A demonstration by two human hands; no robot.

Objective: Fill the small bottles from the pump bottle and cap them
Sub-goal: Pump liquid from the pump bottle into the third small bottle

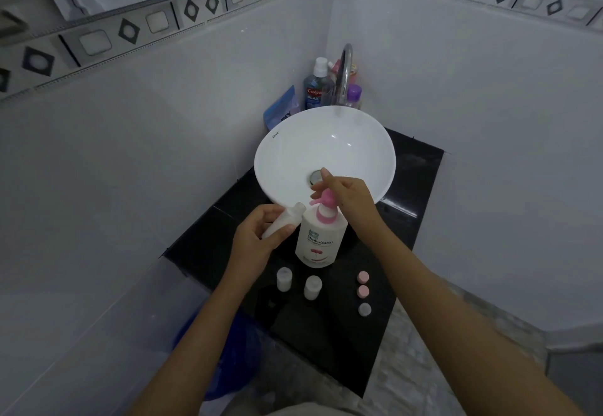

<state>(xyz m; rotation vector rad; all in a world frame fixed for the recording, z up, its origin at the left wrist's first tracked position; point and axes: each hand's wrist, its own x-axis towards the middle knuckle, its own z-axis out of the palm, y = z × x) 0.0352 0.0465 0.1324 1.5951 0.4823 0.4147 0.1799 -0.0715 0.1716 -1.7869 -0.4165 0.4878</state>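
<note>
A white pump bottle (317, 240) with a pink pump head stands on the black counter (401, 219) in front of the basin. My right hand (350, 197) rests on top of the pink pump head, fingers fairly straight. My left hand (261, 234) grips a small white open bottle (283, 223), tilted with its mouth just under the pump's nozzle. Two more small white bottles (283, 279) (312, 287) stand uncapped near the counter's front. Two pink caps (363, 277) (363, 291) and a grey cap (364, 309) lie in a row at the right.
A white round basin (284, 141) fills the counter's back, with a chrome tap (346, 72) behind it. Mouthwash (317, 87), a purple bottle (354, 95) and a blue pouch (282, 108) crowd the corner. Tiled walls close in left and right. A blue bucket (225, 350) sits below left.
</note>
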